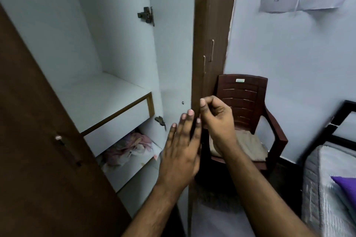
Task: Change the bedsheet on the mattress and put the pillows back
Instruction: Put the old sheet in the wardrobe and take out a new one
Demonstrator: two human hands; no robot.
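Mattress lying bare right of wardrobe; left hand reaching in open and empty, right hand curling loosely, also empty; sheet fetching apparently just starting.

Dim, soft blur, edges warped

The open wardrobe has a white top shelf with nothing to see on it, and a lower shelf under the drawer where a crumpled pink and white cloth lies. A brown plastic chair stands on the floor beside the wardrobe, and a folded tan cloth lies on its seat. At the right edge is the bed's bare grey mattress, with something purple lying on top of it.
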